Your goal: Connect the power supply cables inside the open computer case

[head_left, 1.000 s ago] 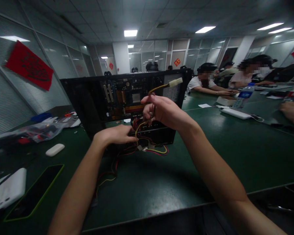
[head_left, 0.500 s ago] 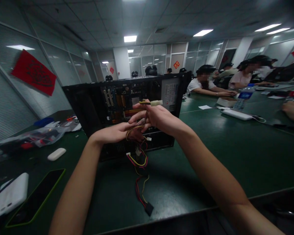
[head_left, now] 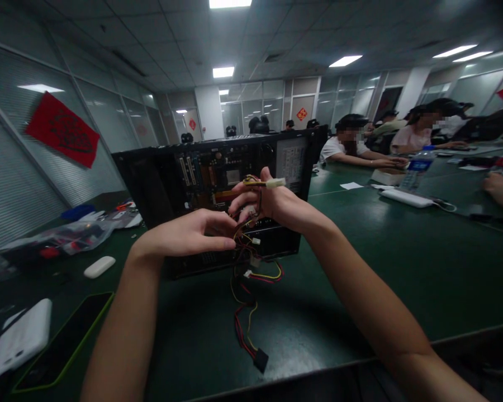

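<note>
An open black computer case (head_left: 146,184) stands on the green table, its motherboard (head_left: 222,167) showing. In front of it my right hand (head_left: 276,204) is closed around a bundle of power cables (head_left: 257,204); a white connector (head_left: 275,182) sticks out above its fingers. My left hand (head_left: 193,230) pinches the same bundle from the left, thumb below and fingers above. Under the hands hang more yellow, red and black wires with a small white plug (head_left: 248,273). One strand reaches the tabletop and ends in a black connector (head_left: 260,360).
Left on the table (head_left: 385,268) lie a white earphone case (head_left: 99,267), a green-edged phone (head_left: 67,340), a white phone (head_left: 20,338) and a plastic bag (head_left: 62,237). At the right are a water bottle (head_left: 417,170), a white power bank (head_left: 406,197) and several seated people.
The left hand has turned, its thumb now showing below the cables. The right hand's thumb is raised, and the loop with the small white plug has swung right.
</note>
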A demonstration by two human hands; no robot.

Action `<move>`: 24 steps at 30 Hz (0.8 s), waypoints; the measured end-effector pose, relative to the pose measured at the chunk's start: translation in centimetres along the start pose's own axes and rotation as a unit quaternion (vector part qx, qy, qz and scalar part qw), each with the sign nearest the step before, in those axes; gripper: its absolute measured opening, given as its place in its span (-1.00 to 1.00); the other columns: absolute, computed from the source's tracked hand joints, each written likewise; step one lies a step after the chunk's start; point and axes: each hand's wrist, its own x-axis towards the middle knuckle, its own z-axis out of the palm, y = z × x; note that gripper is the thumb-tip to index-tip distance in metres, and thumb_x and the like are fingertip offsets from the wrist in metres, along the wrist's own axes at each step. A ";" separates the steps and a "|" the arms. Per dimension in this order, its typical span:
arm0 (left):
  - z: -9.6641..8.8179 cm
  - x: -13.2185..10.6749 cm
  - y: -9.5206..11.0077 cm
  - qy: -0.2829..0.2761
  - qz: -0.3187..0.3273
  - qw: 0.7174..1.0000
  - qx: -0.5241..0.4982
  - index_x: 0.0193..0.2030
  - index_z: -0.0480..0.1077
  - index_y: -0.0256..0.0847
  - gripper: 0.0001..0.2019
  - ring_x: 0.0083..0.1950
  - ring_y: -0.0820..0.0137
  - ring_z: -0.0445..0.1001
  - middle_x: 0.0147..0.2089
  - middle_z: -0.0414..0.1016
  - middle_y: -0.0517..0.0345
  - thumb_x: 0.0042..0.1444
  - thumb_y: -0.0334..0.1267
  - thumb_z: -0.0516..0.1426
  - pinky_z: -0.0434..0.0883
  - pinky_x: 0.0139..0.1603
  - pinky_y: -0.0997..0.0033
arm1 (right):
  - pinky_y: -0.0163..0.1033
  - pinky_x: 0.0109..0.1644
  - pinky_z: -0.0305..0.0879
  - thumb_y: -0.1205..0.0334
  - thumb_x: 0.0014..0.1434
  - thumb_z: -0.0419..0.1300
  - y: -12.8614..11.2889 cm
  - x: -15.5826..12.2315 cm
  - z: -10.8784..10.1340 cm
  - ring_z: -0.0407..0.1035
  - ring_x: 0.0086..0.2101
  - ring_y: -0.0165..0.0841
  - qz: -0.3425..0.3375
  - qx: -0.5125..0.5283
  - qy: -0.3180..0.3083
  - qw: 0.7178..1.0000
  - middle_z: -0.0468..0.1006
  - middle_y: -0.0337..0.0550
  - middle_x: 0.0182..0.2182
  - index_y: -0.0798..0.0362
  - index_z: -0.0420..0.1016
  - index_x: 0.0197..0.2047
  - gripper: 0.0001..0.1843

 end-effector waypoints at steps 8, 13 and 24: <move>-0.8 -2.9 1.7 0.089 -0.060 0.993 0.051 -0.38 0.51 -0.23 -0.62 -0.46 0.46 0.41 -0.46 0.50 0.17 0.27 0.03 0.11 0.33 -0.48 0.56 | -0.33 -0.39 0.44 -0.54 0.19 -0.07 -0.1 0.5 -0.4 0.52 -0.41 -0.36 0.003 -0.004 0.063 0.998 0.63 -0.01 -0.31 0.11 0.51 -0.21 -0.18; -2.4 -7.4 2.6 0.218 -0.006 0.968 0.120 -0.54 0.49 -0.18 -0.58 -0.59 0.50 0.36 -0.60 0.44 0.20 0.26 -0.01 0.10 0.29 -0.60 0.63 | -0.40 -0.46 0.34 -0.21 0.20 0.28 1.0 1.1 -0.9 0.45 -0.48 -0.48 -0.042 0.031 0.092 0.994 0.61 -0.10 -0.33 0.12 0.53 -0.19 -0.51; -2.5 -11.0 2.1 0.327 -0.002 0.924 0.197 -0.58 0.52 -0.18 -0.59 -0.66 0.52 0.36 -0.65 0.42 0.29 0.22 -0.03 0.16 0.24 -0.69 0.66 | -0.46 -0.54 0.24 -0.05 0.13 0.36 2.2 1.6 -0.4 0.43 -0.52 -0.53 -0.063 -0.011 0.130 0.989 0.62 -0.17 -0.37 0.11 0.54 -0.24 -0.63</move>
